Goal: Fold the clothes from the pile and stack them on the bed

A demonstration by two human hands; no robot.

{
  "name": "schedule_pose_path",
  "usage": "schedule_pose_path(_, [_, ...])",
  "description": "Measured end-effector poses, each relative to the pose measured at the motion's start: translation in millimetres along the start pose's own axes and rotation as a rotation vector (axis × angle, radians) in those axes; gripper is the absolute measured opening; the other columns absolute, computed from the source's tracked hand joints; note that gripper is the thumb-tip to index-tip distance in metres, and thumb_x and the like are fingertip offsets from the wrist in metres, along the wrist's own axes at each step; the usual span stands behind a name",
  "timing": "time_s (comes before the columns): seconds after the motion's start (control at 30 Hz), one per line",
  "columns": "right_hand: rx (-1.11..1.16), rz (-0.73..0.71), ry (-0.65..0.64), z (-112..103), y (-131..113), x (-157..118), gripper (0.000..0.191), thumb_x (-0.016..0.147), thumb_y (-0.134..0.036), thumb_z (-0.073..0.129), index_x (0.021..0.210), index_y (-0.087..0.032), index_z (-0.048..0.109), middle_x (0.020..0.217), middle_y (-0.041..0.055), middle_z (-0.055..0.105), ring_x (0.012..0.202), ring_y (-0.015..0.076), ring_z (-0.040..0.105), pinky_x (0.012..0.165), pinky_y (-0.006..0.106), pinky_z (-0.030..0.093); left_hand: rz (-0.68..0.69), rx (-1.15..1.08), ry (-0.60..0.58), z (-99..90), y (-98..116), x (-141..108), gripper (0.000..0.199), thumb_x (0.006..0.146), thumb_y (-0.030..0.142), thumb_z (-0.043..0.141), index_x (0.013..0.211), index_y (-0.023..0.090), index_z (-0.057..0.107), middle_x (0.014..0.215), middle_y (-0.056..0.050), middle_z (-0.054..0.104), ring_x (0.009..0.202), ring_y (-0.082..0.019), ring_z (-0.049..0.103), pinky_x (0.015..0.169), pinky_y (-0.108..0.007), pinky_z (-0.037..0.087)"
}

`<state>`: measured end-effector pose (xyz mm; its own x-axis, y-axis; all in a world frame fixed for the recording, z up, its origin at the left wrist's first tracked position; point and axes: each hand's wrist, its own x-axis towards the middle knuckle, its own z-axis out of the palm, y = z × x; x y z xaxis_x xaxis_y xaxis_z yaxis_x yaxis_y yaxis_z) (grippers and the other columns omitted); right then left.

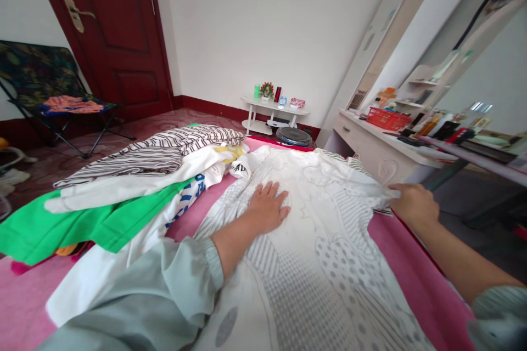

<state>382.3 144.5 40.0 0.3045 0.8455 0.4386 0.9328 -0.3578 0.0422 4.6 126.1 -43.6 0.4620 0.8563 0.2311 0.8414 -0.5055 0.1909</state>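
A pink cloth-covered surface (415, 285) fills the foreground of a room with a plain white wall (255, 16), a dark red panelled door (123, 27) and a reddish patterned floor (206, 115). Spread across the middle of the surface is a thin white garment printed with grey dots, stripes and rounded shapes (308, 247). The person's left hand (267, 208) lies palm down on its upper part, fingers slightly spread, gripping nothing; the right hand (414, 205) pinches the end of the sleeve on the right. Bold blue markings on a white garment at the left (187, 197) may be lettering but cannot be read; bottle labels are too small to tell. That garment lies in a loose pile with a bright green garment (135, 214) and a brown-and-white striped one (156, 153), close beside the left arm, whose pale grey-green sleeve (164, 285) hides part of the pile. Beyond stand a dark patterned folding chair (37, 74), a low white tiered stand (251, 103) and, at right, a white dressing counter (370, 148) carrying a red plastic basket (387, 119).
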Motion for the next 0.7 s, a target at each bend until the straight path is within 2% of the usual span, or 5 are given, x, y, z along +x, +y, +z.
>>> schedule_pose_path(0.17, [0.235,-0.271,0.086,17,-68,-22,0.044,0.084,-0.032,0.050,0.124,-0.016,0.057,0.136,0.0146,0.048,0.124,0.0287,0.045,0.100,0.042,0.038,0.000,-0.009,0.000,0.1,0,0,0.055,0.094,0.050,0.027,0.140,0.024,0.039,0.151,-0.010,0.027,0.140,-0.029,0.020,0.111,-0.051,0.015])
schedule_pose_path(0.33, [0.328,-0.414,-0.216,40,-140,-57,0.059,0.091,-0.054,0.035,0.141,-0.023,0.037,0.149,0.0093,0.033,0.137,0.0282,0.027,0.108,0.056,0.024,-0.039,-0.061,0.002,-3.1,-6,1,0.061,0.091,0.054,0.035,0.142,0.022,0.035,0.153,-0.013,0.023,0.140,-0.029,0.018,0.112,-0.048,0.018])
schedule_pose_path(0.47, [0.295,-0.361,-0.278,58,-143,-66,0.056,0.093,-0.055,0.028,0.139,-0.026,0.041,0.152,0.0052,0.027,0.140,0.0270,0.019,0.109,0.058,0.016,-0.221,-0.012,0.179,-14.9,-21,6,0.067,0.085,0.038,0.053,0.143,0.013,0.031,0.154,-0.019,0.011,0.140,-0.034,0.016,0.110,-0.044,0.025])
schedule_pose_path(0.57, [0.295,-0.360,-0.255,59,-139,-67,0.054,0.093,-0.054,0.029,0.137,-0.026,0.043,0.151,0.0053,0.029,0.140,0.0262,0.021,0.109,0.056,0.018,-0.205,0.125,0.299,-29.8,-36,12,0.058,0.083,0.019,0.052,0.139,0.013,0.036,0.154,-0.018,0.012,0.141,-0.033,0.011,0.108,-0.045,0.027])
schedule_pose_path(0.7, [0.280,-0.355,-0.235,53,-142,-68,0.052,0.093,-0.051,0.030,0.136,-0.025,0.045,0.150,0.0058,0.031,0.139,0.0263,0.024,0.109,0.055,0.020,-0.177,0.314,0.240,-52.5,-57,23,0.048,0.084,0.005,0.041,0.131,0.016,0.046,0.146,-0.017,0.032,0.140,-0.032,0.015,0.099,-0.049,0.035])
